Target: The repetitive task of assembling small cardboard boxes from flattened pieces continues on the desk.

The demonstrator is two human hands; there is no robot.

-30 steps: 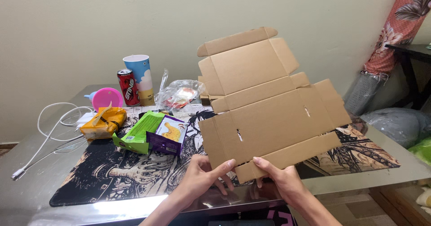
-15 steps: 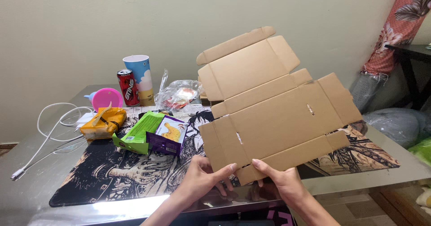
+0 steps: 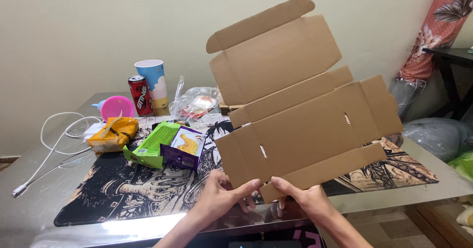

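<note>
Brown cardboard, an unfolded flat box (image 3: 300, 105), is standing tilted above the near edge of the table (image 3: 29, 213), flaps spread and top leaning left. The left hand (image 3: 219, 198) is pinching its lower edge, thumb on the near face and fingers curled behind; the right hand (image 3: 300, 198) is gripping the bottom flap just beside it in the same way. Both hands are closed on the box.

The table is showing a grey, glossy top that is reflecting light along the near edge. A dark printed mat (image 3: 128, 189) is covering most of it. On the mat are lying a green pack (image 3: 150, 144) and a purple pack (image 3: 185, 148), touching each other, with a yellow pack (image 3: 113, 134) to their left. Behind these are standing a red can (image 3: 140, 95) and a blue cup (image 3: 153, 83), with a pink lid (image 3: 116, 107) and a clear bag (image 3: 197, 102) nearby. A white cable (image 3: 54, 144) is trailing across the left side.

A plain cream wall (image 3: 74, 31) is closing the room behind; a floral curtain (image 3: 433, 31) is hanging at the right.
</note>
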